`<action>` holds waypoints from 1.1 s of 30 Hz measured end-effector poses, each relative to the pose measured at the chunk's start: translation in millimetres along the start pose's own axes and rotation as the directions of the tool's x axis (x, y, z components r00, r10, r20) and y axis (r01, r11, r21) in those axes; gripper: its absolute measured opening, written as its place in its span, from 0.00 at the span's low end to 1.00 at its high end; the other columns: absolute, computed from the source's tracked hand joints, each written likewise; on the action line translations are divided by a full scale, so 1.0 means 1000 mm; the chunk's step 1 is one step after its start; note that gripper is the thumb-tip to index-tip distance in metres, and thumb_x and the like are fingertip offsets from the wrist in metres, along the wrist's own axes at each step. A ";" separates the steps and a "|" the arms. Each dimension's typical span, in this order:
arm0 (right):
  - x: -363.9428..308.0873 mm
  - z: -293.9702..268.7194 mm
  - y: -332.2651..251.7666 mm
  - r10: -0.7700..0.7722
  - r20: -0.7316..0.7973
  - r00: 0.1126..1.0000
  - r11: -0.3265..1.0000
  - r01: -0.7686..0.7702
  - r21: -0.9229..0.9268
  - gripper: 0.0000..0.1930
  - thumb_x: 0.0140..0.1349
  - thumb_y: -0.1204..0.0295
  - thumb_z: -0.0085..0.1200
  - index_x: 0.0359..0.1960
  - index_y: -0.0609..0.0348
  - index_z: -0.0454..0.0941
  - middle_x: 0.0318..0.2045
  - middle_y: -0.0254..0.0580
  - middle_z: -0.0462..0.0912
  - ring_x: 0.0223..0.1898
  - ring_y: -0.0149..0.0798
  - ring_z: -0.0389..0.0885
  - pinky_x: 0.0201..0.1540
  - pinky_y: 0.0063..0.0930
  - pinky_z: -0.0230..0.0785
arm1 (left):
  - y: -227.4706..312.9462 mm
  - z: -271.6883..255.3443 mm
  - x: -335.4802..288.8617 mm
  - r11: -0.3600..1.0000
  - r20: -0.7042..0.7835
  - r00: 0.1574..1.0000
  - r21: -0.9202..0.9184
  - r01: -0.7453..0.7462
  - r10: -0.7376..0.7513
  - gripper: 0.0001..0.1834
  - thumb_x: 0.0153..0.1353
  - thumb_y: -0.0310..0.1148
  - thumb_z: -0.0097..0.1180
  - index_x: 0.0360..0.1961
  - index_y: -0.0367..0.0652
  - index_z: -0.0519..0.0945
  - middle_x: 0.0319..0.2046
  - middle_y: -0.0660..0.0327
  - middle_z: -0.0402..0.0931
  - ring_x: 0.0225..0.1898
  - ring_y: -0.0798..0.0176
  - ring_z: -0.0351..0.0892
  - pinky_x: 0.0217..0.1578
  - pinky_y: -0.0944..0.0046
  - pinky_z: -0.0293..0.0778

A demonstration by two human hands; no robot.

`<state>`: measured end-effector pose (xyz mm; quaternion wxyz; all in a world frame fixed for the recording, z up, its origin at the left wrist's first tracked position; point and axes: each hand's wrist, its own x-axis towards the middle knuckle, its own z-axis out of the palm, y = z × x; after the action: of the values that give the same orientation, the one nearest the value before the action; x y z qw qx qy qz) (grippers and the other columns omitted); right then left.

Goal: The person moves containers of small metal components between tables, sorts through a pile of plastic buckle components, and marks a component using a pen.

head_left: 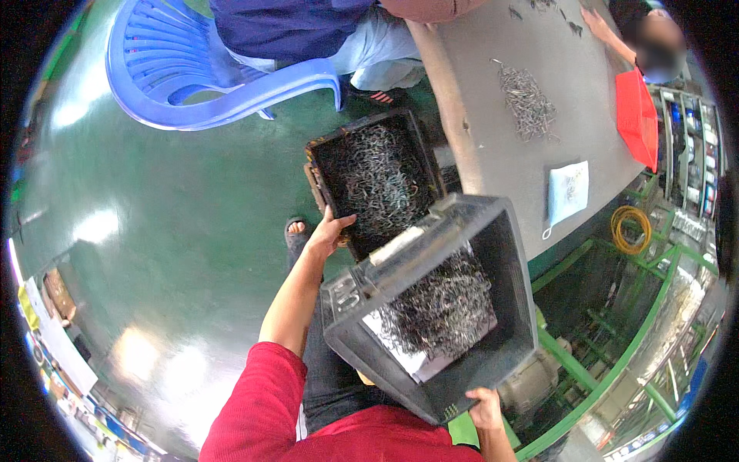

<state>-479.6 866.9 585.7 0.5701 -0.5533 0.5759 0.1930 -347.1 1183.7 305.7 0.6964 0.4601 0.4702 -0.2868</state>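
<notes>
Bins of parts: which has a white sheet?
The grey bin, at the right hand: a white sheet shows under its parts. The black bin, at the left hand, shows none.

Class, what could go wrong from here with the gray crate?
The gray crate looks tilted, with the right hand at its near end; it might slip. Its loose metal pieces could spill onto the green floor. Toes show bare near the black bin, so dropped pieces might hurt them.

left grip (332, 229): black bin (426, 152) | right grip (485, 409): grey crate (513, 292) | metal pieces (443, 304) in both
</notes>
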 end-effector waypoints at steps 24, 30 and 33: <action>0.177 0.183 0.060 -0.019 0.008 1.000 0.995 0.018 0.098 0.05 0.33 0.81 0.47 0.12 0.58 0.65 0.17 0.36 0.66 0.21 0.37 0.68 0.28 0.29 0.64 | 0.170 -0.060 0.041 0.891 0.414 0.910 0.424 -0.162 -0.031 0.44 0.51 0.68 0.31 0.59 0.43 0.56 0.61 0.61 0.49 0.62 0.64 0.43 0.59 0.62 0.39; 0.167 0.202 0.056 -0.043 -0.089 0.995 0.995 0.051 0.087 0.04 0.30 0.81 0.49 0.11 0.61 0.67 0.16 0.35 0.65 0.19 0.33 0.64 0.23 0.27 0.56 | 0.174 -0.073 0.061 0.851 0.470 0.869 0.509 -0.124 -0.154 0.47 0.48 0.70 0.31 0.59 0.43 0.56 0.61 0.61 0.48 0.61 0.64 0.44 0.58 0.60 0.39; 0.165 0.203 0.058 -0.059 -0.086 0.995 0.994 0.067 0.087 0.04 0.30 0.81 0.50 0.12 0.62 0.69 0.16 0.35 0.66 0.19 0.33 0.64 0.25 0.27 0.57 | 0.181 -0.060 0.049 0.828 0.374 0.919 0.550 -0.113 -0.123 0.47 0.48 0.70 0.34 0.58 0.41 0.58 0.59 0.59 0.51 0.60 0.63 0.49 0.57 0.62 0.43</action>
<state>-395.9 989.1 362.8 0.5756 -0.5525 0.5896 0.1255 -200.5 1314.2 319.6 0.6097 0.5754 0.2165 -0.5004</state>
